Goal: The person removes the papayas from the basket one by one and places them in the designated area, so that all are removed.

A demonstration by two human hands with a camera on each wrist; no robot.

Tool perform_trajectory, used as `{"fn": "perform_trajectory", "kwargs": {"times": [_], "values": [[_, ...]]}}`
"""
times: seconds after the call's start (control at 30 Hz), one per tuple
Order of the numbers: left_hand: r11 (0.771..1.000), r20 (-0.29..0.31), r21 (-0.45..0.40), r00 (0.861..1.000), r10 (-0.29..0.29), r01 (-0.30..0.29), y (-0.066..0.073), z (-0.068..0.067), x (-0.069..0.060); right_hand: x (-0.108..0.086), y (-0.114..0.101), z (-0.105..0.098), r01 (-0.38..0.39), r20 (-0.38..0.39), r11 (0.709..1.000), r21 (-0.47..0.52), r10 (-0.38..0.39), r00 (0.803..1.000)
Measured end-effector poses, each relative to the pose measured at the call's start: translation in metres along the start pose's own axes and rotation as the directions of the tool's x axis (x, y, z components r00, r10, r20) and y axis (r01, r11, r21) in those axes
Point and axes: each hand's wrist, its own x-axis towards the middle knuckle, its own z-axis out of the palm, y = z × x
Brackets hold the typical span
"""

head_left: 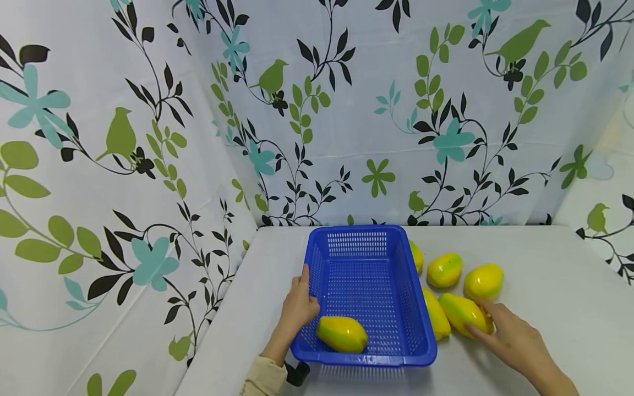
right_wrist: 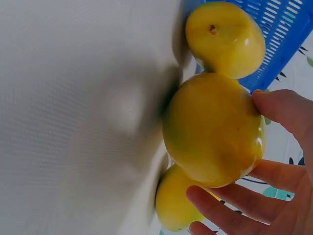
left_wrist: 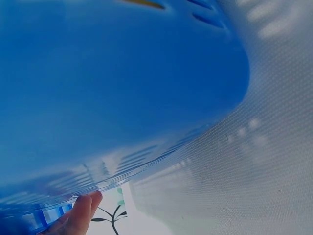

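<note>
A blue plastic basket (head_left: 366,360) with slotted walls stands on the white table. One yellow-green mango (head_left: 342,334) lies in its near left corner. My left hand (head_left: 301,301) grips the basket's left rim, thumb over the inner side and index finger stretched along the edge. In the left wrist view the blue basket wall (left_wrist: 107,88) fills most of the frame, with fingertips (left_wrist: 84,210) against it. My right hand (head_left: 515,335) holds the near mango (head_left: 463,313) between thumb and fingers. In the right wrist view this mango (right_wrist: 212,129) appears to rest on the table.
Several more mangoes lie right of the basket: one mango (head_left: 436,316) against its wall, one mango (head_left: 417,257) partly hidden behind it, and others (head_left: 444,270) farther back. A patterned curtain (head_left: 327,110) hangs behind and left of the table (head_left: 555,275). A small black object (head_left: 297,374) sits by my left wrist.
</note>
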Motion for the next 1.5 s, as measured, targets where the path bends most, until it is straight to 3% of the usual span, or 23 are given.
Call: {"fn": "perform_trajectory", "kwargs": {"times": [0.2, 0.63, 0.8, 1.03, 1.33, 1.5], "values": [[1.0, -0.001, 0.006, 1.0, 0.001, -0.001, 0.001, 0.0, 0.0, -0.001, -0.001, 0.001, -0.014, 0.0, 1.0, -0.02, 0.014, 1.0], [1.0, -0.01, 0.017, 1.0, 0.002, -0.002, 0.001, -0.001, 0.001, 0.012, -0.01, -0.01, 0.045, -0.035, 0.996, -0.079, -0.048, 0.998], [1.0, -0.012, 0.012, 1.0, 0.0, 0.0, 0.001, -0.001, 0.001, 0.027, -0.029, -0.026, 0.078, -0.036, 0.991, -0.105, -0.082, 0.996], [1.0, -0.01, 0.006, 1.0, -0.006, 0.006, 0.001, 0.0, 0.0, 0.054, -0.065, -0.047, 0.222, -0.072, 0.967, -0.122, -0.232, 0.97], [1.0, -0.019, 0.002, 1.0, 0.003, -0.003, 0.002, -0.001, 0.0, 0.099, -0.09, -0.057, 0.317, -0.002, 0.937, -0.145, -0.32, 0.947], [1.0, -0.015, -0.001, 1.0, -0.007, 0.007, 0.003, -0.001, -0.001, 0.114, -0.104, -0.053, 0.358, 0.051, 0.924, -0.131, -0.354, 0.934]]}}
